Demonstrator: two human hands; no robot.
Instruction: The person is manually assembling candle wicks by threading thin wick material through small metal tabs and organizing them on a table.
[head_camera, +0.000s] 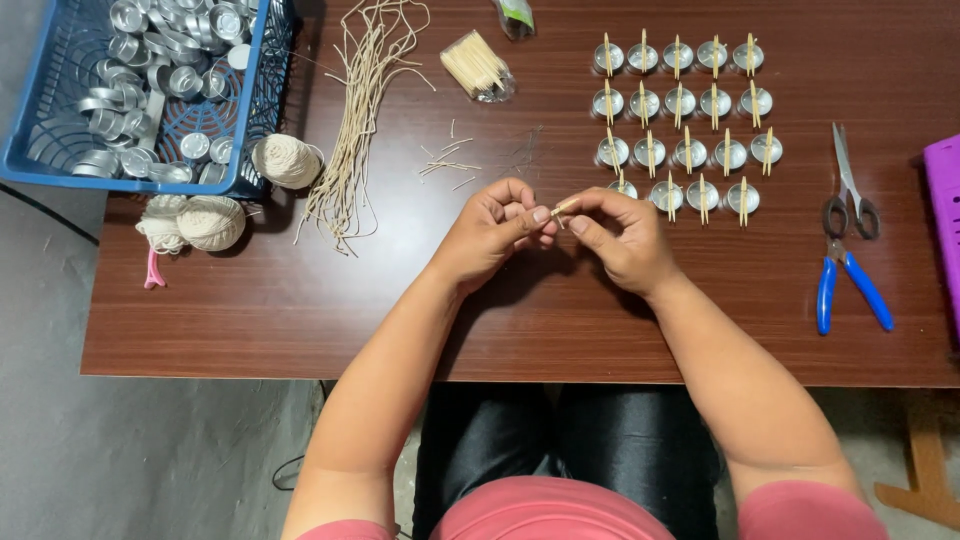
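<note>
Wooden stick (565, 207), short and pale, pinched between left hand (497, 232) and right hand (622, 238) above the surface (300, 300) near the metal cups (680, 120); best held with both grips clamped, fingertips close.

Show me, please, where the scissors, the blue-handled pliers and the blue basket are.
scissors (848, 185), head view, on the blades near the pivot.
blue-handled pliers (866, 290), head view, on the right handle.
blue basket (120, 180), head view, on its front rim.
</note>
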